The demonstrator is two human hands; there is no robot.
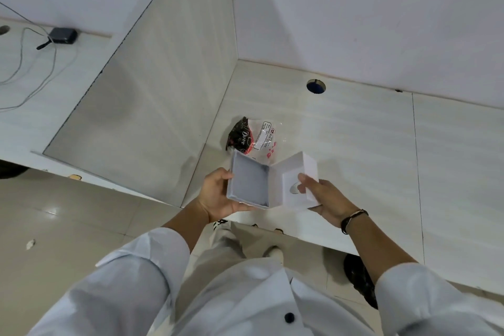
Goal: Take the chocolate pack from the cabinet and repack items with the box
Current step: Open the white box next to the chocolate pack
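A small white hinged box (249, 181) is held open above the front edge of the pale desk (354, 150). My left hand (218, 195) grips the tray half, which has a grey lining and looks empty. My right hand (326, 200) holds the lid half, thumb on its inner face. Just behind the box, a dark Dove chocolate pack (241, 135) lies on the desk inside a clear plastic bag (264, 139) with red print. Neither hand touches the pack.
A vertical divider panel (152, 95) stands left of the desk. A round cable hole (315, 86) sits near the back wall. On the neighbouring desk at far left lie a black device (63, 35) and grey cables (32, 71). A dark chair base (360, 278) is under the desk.
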